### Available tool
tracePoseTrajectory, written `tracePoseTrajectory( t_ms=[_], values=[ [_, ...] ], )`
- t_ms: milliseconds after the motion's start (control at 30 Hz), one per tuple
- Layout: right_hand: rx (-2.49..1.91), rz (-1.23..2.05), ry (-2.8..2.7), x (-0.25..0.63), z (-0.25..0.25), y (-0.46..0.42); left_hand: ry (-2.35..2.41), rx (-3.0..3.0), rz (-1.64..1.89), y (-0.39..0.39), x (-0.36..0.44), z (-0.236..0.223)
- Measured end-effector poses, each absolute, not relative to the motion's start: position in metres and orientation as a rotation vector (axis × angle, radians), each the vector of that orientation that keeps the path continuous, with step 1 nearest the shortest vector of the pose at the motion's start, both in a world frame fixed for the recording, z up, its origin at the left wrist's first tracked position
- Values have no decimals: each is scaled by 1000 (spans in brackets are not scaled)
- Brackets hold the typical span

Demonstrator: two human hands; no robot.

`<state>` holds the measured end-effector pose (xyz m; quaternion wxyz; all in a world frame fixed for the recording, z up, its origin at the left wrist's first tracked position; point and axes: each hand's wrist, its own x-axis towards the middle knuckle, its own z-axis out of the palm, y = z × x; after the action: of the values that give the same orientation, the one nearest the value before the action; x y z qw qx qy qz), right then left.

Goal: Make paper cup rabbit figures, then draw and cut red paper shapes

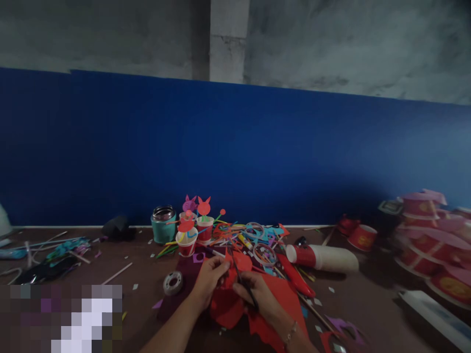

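Note:
My left hand (210, 278) is closed on a piece of red paper (228, 306) and holds it up over the brown table (140, 267). My right hand (259, 293) is closed on a dark thin tool (246, 287), probably scissors, whose tip meets the red paper near my left fingers. A larger red sheet (285, 294) lies under my right hand. Both forearms reach in from the bottom edge.
Behind the hands are small paper cups with paper animal heads (196, 225), a teal jar (164, 224), a pile of coloured straws and tape rings (253, 235), a tape roll (172, 283), a lying stack of cups (322, 258) and red bowls (434, 240) at the right.

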<state>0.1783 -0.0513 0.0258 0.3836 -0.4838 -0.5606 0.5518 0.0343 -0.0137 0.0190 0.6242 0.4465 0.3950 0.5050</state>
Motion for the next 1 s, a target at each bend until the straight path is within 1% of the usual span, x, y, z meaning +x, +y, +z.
tracePoseTrajectory(
  t_ms=[100,333,700,1000],
  values=[
    [-1150,1421,-1417,178,26,-52,905,1009,1192,-17,39,19],
    [-1093,1342,-1394,175,35,-53,901,985,1272,-21,48,18],
    [-1159,1295,-1413,175,33,-52,904,971,1259,-23,47,20],
    [-1257,1362,-1394,176,34,-53,914,972,1238,-22,45,22]
  ],
)
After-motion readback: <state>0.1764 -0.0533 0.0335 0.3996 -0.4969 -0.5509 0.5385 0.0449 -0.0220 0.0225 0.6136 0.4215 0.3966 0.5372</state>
